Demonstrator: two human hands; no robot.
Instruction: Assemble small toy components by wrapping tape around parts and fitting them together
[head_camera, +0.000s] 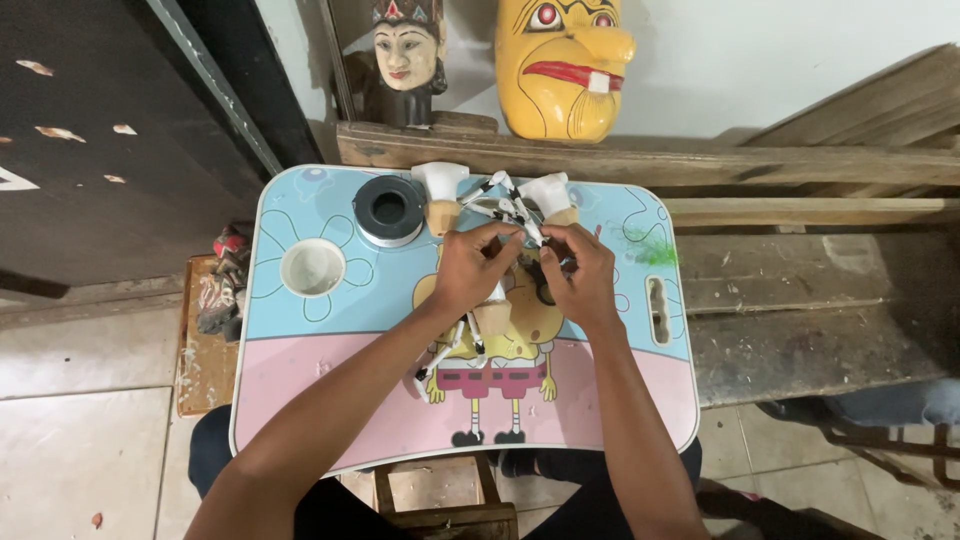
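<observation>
My left hand and my right hand meet over the middle of a small blue and pink lap table with a cartoon print. Both pinch a small wooden puppet figure with thin black-and-white striped limbs sticking out above and below my fingers. What exactly each fingertip grips is hidden. Two more small figures with white tops, a left figure and a right figure, stand at the table's far edge, just beyond my hands.
A dark roll of wire or tape and a round cup hole lie at the table's left. A carved head and a yellow mask stand on a wooden ledge behind. Rough wooden planks extend right.
</observation>
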